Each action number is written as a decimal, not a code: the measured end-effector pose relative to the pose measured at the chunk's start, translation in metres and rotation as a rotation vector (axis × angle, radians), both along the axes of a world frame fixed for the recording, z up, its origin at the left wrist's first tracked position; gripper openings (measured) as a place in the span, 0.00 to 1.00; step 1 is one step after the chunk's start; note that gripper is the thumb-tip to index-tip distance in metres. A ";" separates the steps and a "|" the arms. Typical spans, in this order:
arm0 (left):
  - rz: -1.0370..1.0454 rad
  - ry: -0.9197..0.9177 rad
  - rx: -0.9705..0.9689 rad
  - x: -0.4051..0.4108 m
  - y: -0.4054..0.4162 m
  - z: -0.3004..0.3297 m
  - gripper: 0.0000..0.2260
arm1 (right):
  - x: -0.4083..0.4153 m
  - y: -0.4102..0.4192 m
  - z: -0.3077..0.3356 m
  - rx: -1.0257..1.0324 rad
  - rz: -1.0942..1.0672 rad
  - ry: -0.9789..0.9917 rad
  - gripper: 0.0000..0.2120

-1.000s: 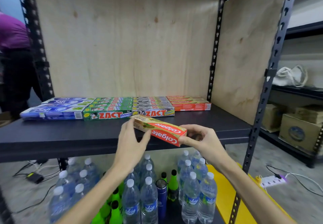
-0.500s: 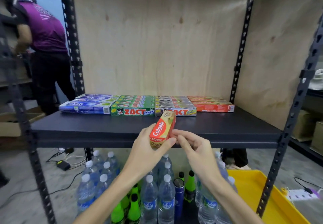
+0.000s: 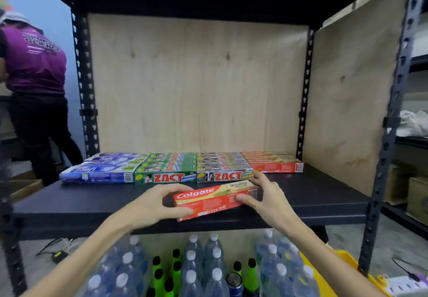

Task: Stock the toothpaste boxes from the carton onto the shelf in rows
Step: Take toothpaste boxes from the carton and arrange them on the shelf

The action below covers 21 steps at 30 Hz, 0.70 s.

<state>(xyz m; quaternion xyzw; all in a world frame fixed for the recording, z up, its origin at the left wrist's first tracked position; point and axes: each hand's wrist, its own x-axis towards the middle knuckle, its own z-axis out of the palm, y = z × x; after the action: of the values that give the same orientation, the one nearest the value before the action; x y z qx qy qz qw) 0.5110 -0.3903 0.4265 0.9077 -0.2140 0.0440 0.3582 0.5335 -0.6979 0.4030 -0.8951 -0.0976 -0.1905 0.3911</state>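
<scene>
Holding Colgate box (image 3: 216,199) at shelf (image 3: 324,195) front, both hands gripping its ends.
I've left hand (image 3: 154,204) and right hand (image 3: 264,198) curled round it; long axis left-right, red row (image 3: 275,163) lies back-right, nearer my right hand.

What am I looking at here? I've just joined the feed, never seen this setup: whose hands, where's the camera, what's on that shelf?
No machine here: a person's bare hands, filmed from a camera on their head looking forward and down. The left hand and right hand grip the two ends of a red Colgate box, lying flat near the front of the dark shelf. Behind it lie rows of boxes: blue boxes, green ZACT, grey ZACT, red Colgate rows. Water bottles stand below.
</scene>
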 end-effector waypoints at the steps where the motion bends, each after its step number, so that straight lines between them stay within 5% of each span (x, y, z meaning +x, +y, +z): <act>1: -0.033 0.010 0.004 0.006 -0.004 0.003 0.23 | 0.005 -0.008 0.000 -0.009 0.029 0.018 0.40; 5: -0.099 0.040 0.078 0.025 -0.034 0.011 0.22 | 0.012 -0.046 0.001 -0.073 -0.005 0.002 0.37; 13: 0.067 -0.294 0.025 0.067 -0.146 -0.010 0.26 | 0.020 -0.152 0.005 -0.096 -0.122 0.030 0.30; 21: 0.186 -0.543 0.247 0.111 -0.224 -0.009 0.25 | 0.072 -0.216 0.004 -0.091 -0.190 0.063 0.29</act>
<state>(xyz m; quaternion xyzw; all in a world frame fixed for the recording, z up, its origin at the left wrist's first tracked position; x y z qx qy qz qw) 0.6215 -0.6142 0.4174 0.9152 -0.2216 0.2910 0.1694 0.6052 -0.9139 0.4072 -0.9227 -0.0085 -0.1941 0.3330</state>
